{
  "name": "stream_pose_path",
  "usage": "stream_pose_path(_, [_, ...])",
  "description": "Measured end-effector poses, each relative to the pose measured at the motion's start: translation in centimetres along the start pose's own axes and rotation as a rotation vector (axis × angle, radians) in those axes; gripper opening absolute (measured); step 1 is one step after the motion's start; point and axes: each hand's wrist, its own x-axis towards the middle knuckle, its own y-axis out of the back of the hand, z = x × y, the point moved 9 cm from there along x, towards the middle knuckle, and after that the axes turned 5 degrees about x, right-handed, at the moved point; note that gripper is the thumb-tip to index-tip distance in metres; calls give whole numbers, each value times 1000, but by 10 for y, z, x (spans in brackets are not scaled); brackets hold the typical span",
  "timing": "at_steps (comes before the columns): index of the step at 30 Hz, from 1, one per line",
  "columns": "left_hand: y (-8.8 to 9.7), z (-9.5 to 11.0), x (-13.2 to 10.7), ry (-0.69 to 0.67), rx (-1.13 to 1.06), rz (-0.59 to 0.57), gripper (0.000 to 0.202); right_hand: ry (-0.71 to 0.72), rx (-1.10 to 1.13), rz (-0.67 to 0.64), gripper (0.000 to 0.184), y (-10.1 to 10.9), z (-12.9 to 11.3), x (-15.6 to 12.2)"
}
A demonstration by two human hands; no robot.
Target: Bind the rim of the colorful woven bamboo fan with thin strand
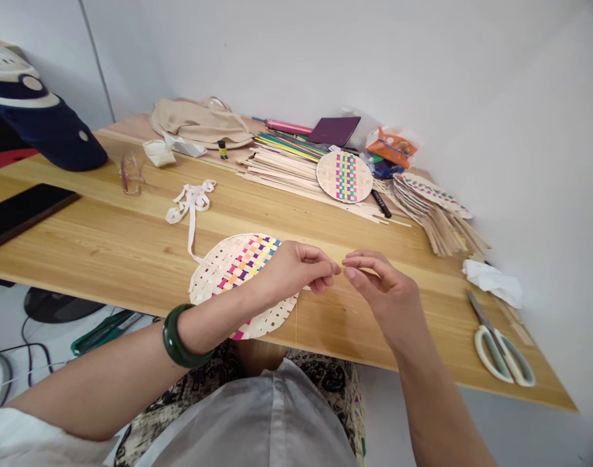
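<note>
A round woven disc (242, 259) of pale strips, with pink, orange, purple, yellow and blue strips, lies at the table's front edge. My left hand (301, 269), above the disc's right side, is closed in a pinch. Just beside it my right hand (381, 279) also pinches, the fingertips of both almost meeting. What they hold, if anything, is too small to make out. A faint thread (296, 321) runs down below my left hand. A white fabric tape (192, 207) runs from a loose heap to the disc's left edge. My left forearm hides part of the disc.
Scissors (503, 357) and crumpled white tissue (493, 282) lie at the right. Behind are a second woven disc (345, 177), wooden strips (281, 165), a black marker (381, 203) and a small spool (222, 150). Glasses (131, 175), a phone (26, 214) and a navy object (48, 123) are left.
</note>
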Motion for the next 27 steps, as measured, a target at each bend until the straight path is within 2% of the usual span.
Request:
stream_pose_path(6, [-3, 0, 0, 16, 0, -10, 17, -14, 85, 96, 9, 0, 8, 2])
stream_pose_path(10, [-2, -2, 0, 31, -3, -3, 18, -87, 128, 66, 11, -3, 19, 1])
stream_pose_path(13, [-2, -1, -1, 26, -5, -11, 16, -127, 103, 91, 12, 3, 24, -1])
stream_pose_path(15, [-2, -2, -1, 36, 1, -11, 14, -73, 58, 114, 17, 11, 17, -3])
stream_pose_path(17, [-2, -3, -1, 48, 13, -10, 14, 50, -46, 86, 22, 14, 1, -4])
stream_pose_path(21, [-4, -4, 1, 20, 16, -31, 15, 325, -394, -12, 26, 6, -32, -8])
stream_pose_path(24, [-6, -4, 3, -16, 42, -47, 15, 434, -576, -53, 24, -1, -38, -11])
stream_pose_path(27, [-8, -3, 3, -52, 83, -53, 16, 465, -664, -60, 18, -5, -36, -11])
